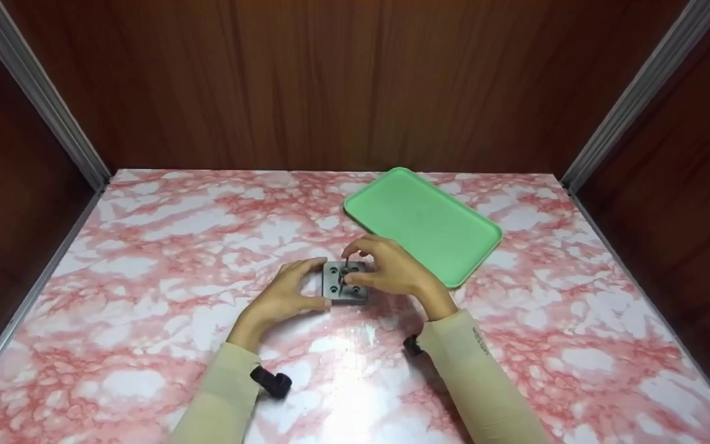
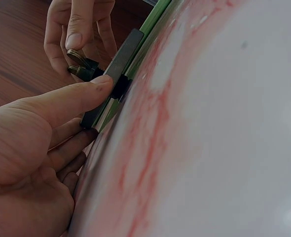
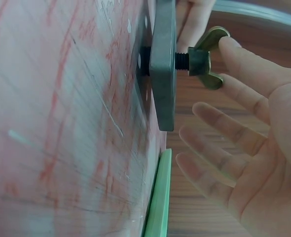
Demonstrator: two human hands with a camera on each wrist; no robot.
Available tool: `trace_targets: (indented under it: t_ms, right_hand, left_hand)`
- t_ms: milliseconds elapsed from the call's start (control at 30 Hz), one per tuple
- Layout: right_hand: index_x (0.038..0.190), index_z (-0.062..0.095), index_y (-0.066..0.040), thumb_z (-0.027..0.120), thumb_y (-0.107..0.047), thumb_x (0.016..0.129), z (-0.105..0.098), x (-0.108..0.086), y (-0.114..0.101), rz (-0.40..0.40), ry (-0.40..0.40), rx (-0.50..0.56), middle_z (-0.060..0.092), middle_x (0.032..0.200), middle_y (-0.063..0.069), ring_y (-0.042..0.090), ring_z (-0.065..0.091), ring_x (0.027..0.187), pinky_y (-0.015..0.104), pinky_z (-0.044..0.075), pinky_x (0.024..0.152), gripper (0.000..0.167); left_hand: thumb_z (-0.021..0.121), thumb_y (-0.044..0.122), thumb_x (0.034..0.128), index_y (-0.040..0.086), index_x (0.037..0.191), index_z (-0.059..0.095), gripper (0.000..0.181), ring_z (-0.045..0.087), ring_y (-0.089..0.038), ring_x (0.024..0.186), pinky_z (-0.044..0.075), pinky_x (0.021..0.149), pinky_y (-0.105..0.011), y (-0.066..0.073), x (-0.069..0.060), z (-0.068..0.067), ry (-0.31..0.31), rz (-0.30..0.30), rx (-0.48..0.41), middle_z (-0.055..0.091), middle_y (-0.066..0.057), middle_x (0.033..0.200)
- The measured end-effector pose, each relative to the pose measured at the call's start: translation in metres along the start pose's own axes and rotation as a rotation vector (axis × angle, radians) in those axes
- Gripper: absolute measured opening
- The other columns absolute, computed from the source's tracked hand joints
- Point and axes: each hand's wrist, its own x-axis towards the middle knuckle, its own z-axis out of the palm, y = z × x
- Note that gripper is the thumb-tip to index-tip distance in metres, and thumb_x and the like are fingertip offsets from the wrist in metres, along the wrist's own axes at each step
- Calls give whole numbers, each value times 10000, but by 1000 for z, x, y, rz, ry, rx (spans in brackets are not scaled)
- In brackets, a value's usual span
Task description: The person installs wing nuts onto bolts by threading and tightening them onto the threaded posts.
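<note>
A grey square metal plate (image 1: 330, 281) with a hole near each corner lies at the middle of the table. Through its centre runs a dark threaded bolt (image 3: 182, 61), topped by a brass-coloured wing nut (image 3: 200, 60). My left hand (image 1: 282, 298) holds the plate by its left side, thumb at the near edge and fingers at the far edge. From the right, my right hand (image 1: 393, 269) pinches the wing nut between thumb and index finger, the other fingers spread loosely. In the right wrist view a dark part of the bolt shows under the plate, between it and the tabletop.
A green tray (image 1: 420, 216) lies at an angle behind my right hand. The tabletop (image 1: 164, 296) has a red and white marbled surface. A wooden panel (image 1: 306, 86) stands along the back, with more panels and metal posts at both sides.
</note>
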Motion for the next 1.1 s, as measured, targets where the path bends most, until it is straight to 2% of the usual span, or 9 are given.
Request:
trace_targets:
  t_ms: [167,567,800,967,1100]
  right_hand:
    - [1245,716,-97,836,-305,938,1,0,-1,8,15,-12,684,1260,45,321,636,1233,493,526,1049,389]
    - [1192,710,-74,843,-321,931,4,1,-3,8,53,-38,708,1203,54,335,664,1201,491,536,1030,383]
    - [1118,696,-101,866,-316,906,6,2,-4,-21,98,-78,728,1157,73,330,692,1127,494,559,962,347]
    - [1060,681,-105,872,-335,899,8,2,-5,14,106,-73,729,1105,48,298,692,1042,469,559,918,339]
    - [1021,675,-115,876,-336,896,9,2,-6,34,120,-81,724,1069,25,273,686,1036,458,562,928,324]
  left_hand:
    - [924,167,783,162,1596,493,921,366,-355,1503,212,1282,-583,0,0,0,-5,4,-39,453,-127,1617]
    - [918,172,796,154,1601,485,914,360,-342,1507,219,1285,-565,0,0,0,0,6,-16,456,-116,1616]
    - [915,157,811,144,1596,491,892,324,-312,1517,223,1287,-515,-1,-1,-2,-3,10,-24,454,-101,1614]
    - [916,158,801,134,1595,492,900,327,-316,1516,220,1288,-516,-1,-1,-1,1,15,-20,451,-113,1614]
    - [918,165,797,139,1594,493,903,318,-313,1526,216,1292,-515,-1,-1,-1,2,9,-18,443,-111,1623]
